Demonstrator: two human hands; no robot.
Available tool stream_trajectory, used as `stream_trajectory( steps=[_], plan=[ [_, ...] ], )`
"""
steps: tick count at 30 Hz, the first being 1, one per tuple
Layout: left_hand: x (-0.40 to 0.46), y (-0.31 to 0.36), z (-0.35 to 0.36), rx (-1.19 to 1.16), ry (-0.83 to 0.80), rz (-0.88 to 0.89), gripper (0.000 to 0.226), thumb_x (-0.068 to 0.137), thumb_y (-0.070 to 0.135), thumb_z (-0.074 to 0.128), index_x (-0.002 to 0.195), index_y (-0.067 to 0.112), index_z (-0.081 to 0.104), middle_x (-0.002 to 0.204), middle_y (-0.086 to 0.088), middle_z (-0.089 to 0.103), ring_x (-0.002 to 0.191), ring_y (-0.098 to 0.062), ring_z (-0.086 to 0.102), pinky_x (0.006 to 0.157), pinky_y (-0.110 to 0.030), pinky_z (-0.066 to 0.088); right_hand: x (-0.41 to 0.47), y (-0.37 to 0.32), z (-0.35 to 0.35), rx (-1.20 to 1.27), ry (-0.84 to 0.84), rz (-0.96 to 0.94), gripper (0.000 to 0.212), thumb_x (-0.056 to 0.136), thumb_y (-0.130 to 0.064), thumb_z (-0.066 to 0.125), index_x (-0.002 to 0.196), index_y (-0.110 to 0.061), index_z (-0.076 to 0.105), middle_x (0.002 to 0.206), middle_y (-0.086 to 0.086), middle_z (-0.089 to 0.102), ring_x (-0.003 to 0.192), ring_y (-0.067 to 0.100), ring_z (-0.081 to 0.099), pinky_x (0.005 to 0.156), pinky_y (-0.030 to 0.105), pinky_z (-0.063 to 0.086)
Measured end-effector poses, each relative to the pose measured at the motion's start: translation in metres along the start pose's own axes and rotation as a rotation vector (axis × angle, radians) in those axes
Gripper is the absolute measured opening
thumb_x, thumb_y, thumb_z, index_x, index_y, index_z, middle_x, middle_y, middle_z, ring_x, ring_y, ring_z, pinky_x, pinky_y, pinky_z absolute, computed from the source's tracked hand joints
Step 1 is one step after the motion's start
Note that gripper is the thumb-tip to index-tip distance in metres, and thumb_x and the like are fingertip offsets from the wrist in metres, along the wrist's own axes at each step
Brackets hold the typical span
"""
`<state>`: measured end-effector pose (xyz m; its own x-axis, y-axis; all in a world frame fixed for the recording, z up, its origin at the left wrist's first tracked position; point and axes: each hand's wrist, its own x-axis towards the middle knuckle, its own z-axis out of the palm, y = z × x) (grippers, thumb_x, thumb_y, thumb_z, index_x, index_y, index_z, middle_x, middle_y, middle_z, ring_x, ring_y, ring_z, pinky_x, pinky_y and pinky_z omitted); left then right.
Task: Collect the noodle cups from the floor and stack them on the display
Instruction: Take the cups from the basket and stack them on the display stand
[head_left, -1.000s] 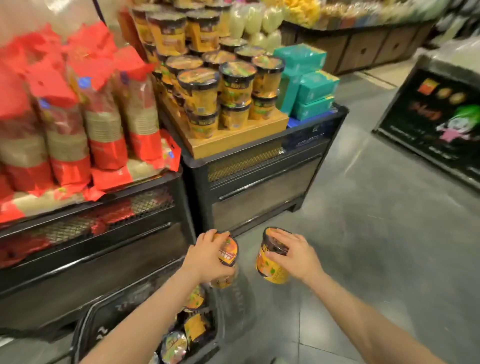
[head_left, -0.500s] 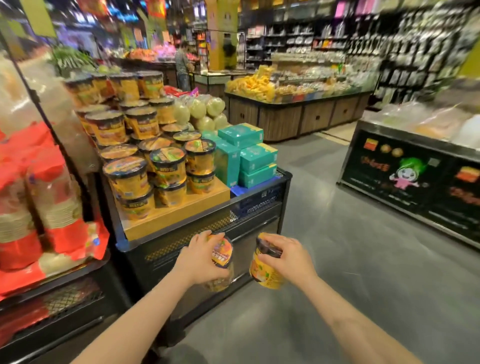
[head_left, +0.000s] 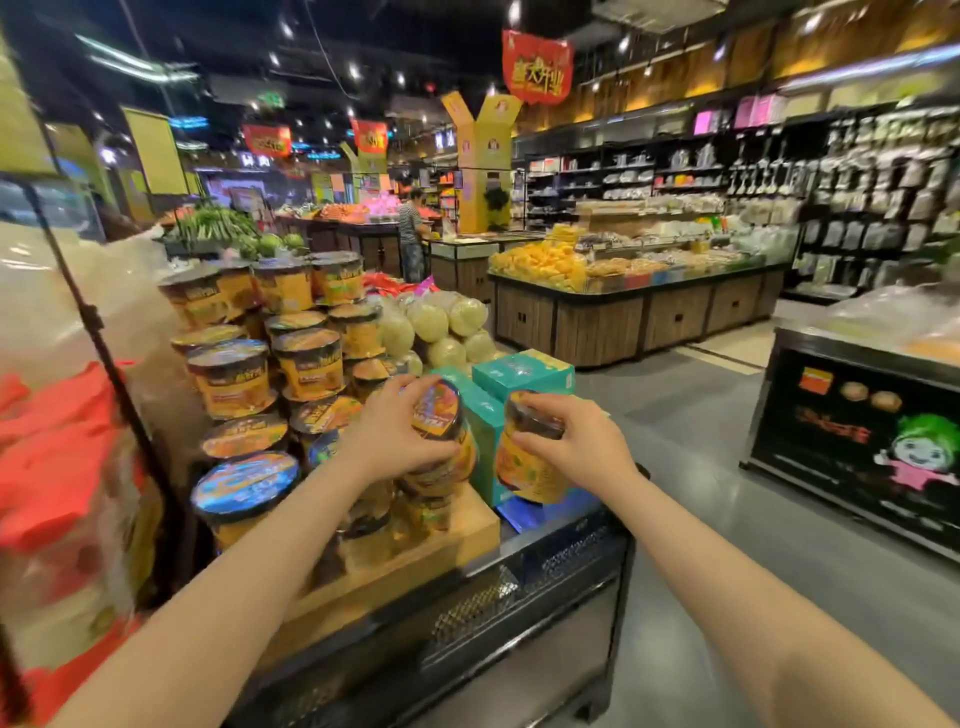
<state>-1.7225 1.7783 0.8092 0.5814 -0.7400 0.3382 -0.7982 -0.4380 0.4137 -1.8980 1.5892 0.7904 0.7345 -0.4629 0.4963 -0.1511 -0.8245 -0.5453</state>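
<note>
Carrying step. The left hand (head_left: 392, 436) grips one noodle cup (head_left: 444, 415) and the right hand (head_left: 576, 441) another (head_left: 524, 457), fingers curled round each, above the front edge of the display's wooden platform (head_left: 441, 540). Next, judged: lowering each upright onto the stacked cups (head_left: 306, 358).

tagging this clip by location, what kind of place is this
Most likely a supermarket. Noodle cups are stacked on a wooden display, an island counter holds heaped packaged food, and wall shelving is hung with goods. Each hand, left hand and right hand, holds a cup.
</note>
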Motion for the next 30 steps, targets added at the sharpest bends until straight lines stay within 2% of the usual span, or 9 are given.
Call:
stream_trajectory(
  steps=[2,5,8,12,14,19,23,26,30],
  plan=[
    [0.027,-0.013,-0.013,0.014,0.031,-0.018,0.099,0.064,0.068,0.071,0.15,0.04,0.028,0.154,0.004,0.028,0.14,-0.022,0.032,0.107,-0.046,0.041,0.037,-0.005,0.008,-0.006,0.005,-0.028,0.056,0.073,-0.061,0.068,0.124,-0.041,0.063,0.124,-0.019,0.064,0.114,0.004,0.058,0.09,0.036,0.052],
    [0.053,-0.032,-0.024,0.045,0.045,-0.062,0.101,0.062,0.072,0.068,0.149,0.043,0.026,0.155,0.005,0.026,0.14,-0.024,0.032,0.106,-0.048,0.042,0.078,-0.006,0.024,0.02,0.0,-0.059,0.066,0.068,-0.071,0.058,0.125,-0.039,0.062,0.124,-0.017,0.064,0.115,0.008,0.059,0.091,0.04,0.052],
    [0.069,-0.051,-0.029,0.082,0.06,-0.107,0.097,0.069,0.064,0.073,0.15,0.038,0.027,0.156,0.004,0.024,0.141,-0.023,0.029,0.109,-0.046,0.039,0.11,-0.002,0.046,0.045,-0.013,-0.081,0.072,0.064,-0.076,0.052,0.125,-0.038,0.062,0.123,-0.015,0.065,0.114,0.012,0.06,0.091,0.044,0.051],
    [0.089,-0.084,-0.036,0.117,0.085,-0.177,0.098,0.068,0.066,0.073,0.15,0.039,0.026,0.16,0.003,0.019,0.146,-0.024,0.021,0.109,-0.05,0.037,0.156,0.002,0.074,0.047,-0.064,-0.134,0.062,0.073,-0.067,0.062,0.127,-0.036,0.063,0.122,-0.01,0.066,0.112,0.013,0.061,0.088,0.041,0.052],
    [0.094,-0.1,-0.039,0.119,0.114,-0.223,0.098,0.068,0.065,0.073,0.15,0.038,0.028,0.158,0.006,0.022,0.145,-0.021,0.025,0.109,-0.049,0.039,0.183,0.004,0.091,0.055,-0.092,-0.165,0.058,0.075,-0.062,0.066,0.126,-0.036,0.063,0.122,-0.011,0.066,0.111,0.012,0.061,0.086,0.038,0.053],
    [0.103,-0.128,-0.05,0.141,0.118,-0.356,0.093,0.061,0.069,0.068,0.143,0.054,0.026,0.153,0.006,0.026,0.139,-0.023,0.033,0.105,-0.049,0.042,0.257,0.002,0.136,0.106,-0.174,-0.286,0.069,0.067,-0.075,0.055,0.123,-0.036,0.065,0.119,-0.012,0.067,0.107,0.013,0.064,0.083,0.04,0.055],
    [0.108,-0.137,-0.06,0.201,0.152,-0.463,0.103,0.058,0.071,0.064,0.149,0.041,0.027,0.156,0.009,0.024,0.142,-0.018,0.027,0.108,-0.043,0.038,0.313,-0.002,0.176,0.113,-0.237,-0.367,0.068,0.067,-0.074,0.056,0.124,-0.037,0.063,0.118,-0.014,0.068,0.106,0.014,0.065,0.084,0.041,0.055],
    [0.103,-0.138,-0.061,0.212,0.185,-0.519,0.099,0.062,0.066,0.068,0.149,0.043,0.027,0.157,0.008,0.023,0.142,-0.017,0.026,0.109,-0.043,0.037,0.343,-0.006,0.208,0.115,-0.27,-0.424,0.072,0.065,-0.077,0.052,0.124,-0.036,0.062,0.115,-0.012,0.067,0.105,0.015,0.064,0.085,0.044,0.054],
    [0.095,-0.139,-0.059,0.244,0.244,-0.574,0.103,0.055,0.068,0.064,0.149,0.041,0.03,0.157,0.011,0.024,0.144,-0.014,0.025,0.112,-0.039,0.035,0.368,-0.013,0.246,0.103,-0.322,-0.457,0.073,0.065,-0.077,0.051,0.125,-0.036,0.061,0.119,-0.007,0.064,0.109,0.021,0.061,0.089,0.045,0.052]
  ],
)
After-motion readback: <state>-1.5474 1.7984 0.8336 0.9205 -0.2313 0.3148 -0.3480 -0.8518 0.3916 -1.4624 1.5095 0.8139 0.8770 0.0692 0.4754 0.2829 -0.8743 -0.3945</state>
